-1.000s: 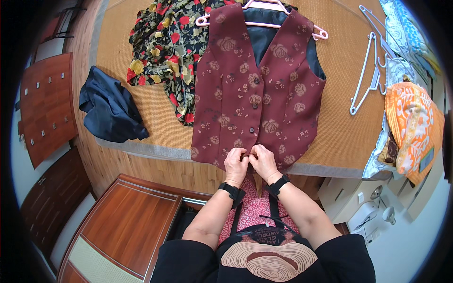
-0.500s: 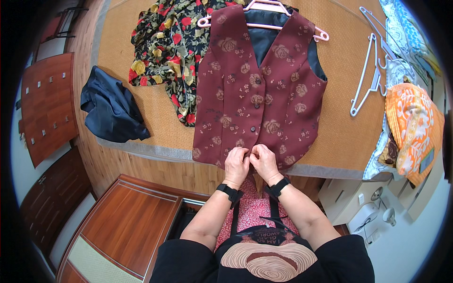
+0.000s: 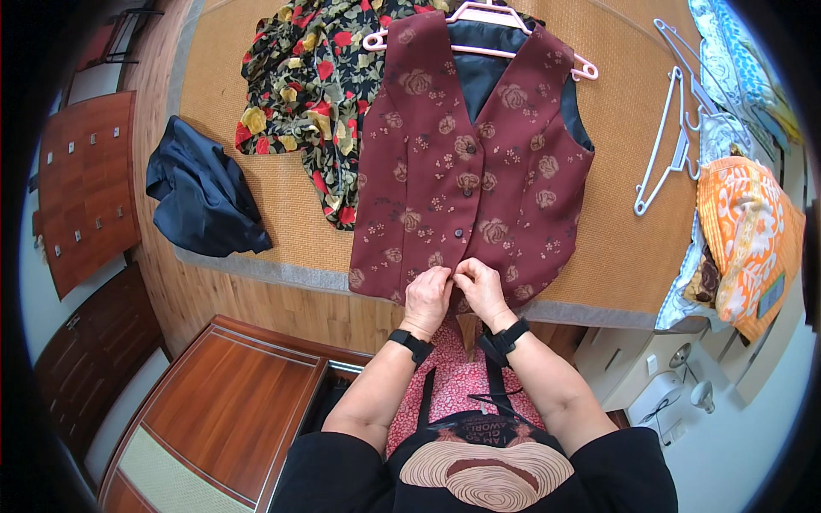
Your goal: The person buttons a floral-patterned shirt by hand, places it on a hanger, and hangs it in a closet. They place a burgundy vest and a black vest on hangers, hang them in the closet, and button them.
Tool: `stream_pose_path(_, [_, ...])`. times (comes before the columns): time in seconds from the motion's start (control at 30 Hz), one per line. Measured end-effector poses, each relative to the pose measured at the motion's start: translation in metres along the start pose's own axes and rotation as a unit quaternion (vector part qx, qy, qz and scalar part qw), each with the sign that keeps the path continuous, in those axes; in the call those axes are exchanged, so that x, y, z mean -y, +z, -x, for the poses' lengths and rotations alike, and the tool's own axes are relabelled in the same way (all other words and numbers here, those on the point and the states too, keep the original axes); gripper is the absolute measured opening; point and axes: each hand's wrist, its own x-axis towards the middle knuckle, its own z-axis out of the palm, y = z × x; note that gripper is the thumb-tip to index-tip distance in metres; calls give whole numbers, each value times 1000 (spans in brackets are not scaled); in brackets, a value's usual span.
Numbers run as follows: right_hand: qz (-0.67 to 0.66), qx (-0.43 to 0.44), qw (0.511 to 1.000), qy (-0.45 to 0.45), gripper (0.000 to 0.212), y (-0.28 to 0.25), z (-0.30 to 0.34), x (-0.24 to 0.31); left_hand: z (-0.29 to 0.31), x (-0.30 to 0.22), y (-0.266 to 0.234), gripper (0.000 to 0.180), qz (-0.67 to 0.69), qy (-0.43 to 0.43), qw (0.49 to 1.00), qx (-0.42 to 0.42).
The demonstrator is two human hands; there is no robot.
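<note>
A maroon vest [image 3: 410,175] with a rose pattern and dark buttons lies flat on a woven mat [image 3: 620,205]. A pink hanger [image 3: 487,15] sits inside its shoulders. At the bottom of the button front, my left hand [image 3: 428,299] and my right hand [image 3: 481,291] meet, both with fingers pinched on the vest's front edges. Whatever button is between the fingertips is hidden. The upper part of the front is buttoned, with several buttons showing above my hands.
Left of the vest lie a black floral garment [image 3: 295,94] and a crumpled dark navy cloth [image 3: 201,192]. To the right are white hangers [image 3: 658,154] and an orange patterned cloth [image 3: 744,231] on folded fabrics. A wooden cabinet [image 3: 227,402] stands at lower left.
My hands stay at the vest's lower front. The right hand has risen slightly and its fingers have shifted against the left's. The view has moved a little.
</note>
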Motion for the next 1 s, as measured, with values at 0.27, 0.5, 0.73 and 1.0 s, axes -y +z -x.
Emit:
stream_pose_path(0.27, [-155,16,982,103,9,5,-5,-9,0,2,6,17,86,-113,990,1])
stream_pose_path(0.5, [-124,35,986,106,12,5,-8,-7,-4,2,8,20,101,-182,978,10])
stream_pose_path(0.73, [-127,-8,988,92,13,13,-5,-8,-4,0,14,20,68,-199,978,10])
stream_pose_path(1.0, [-93,-8,992,87,14,13,-6,-5,-3,4,17,21,64,-173,983,17])
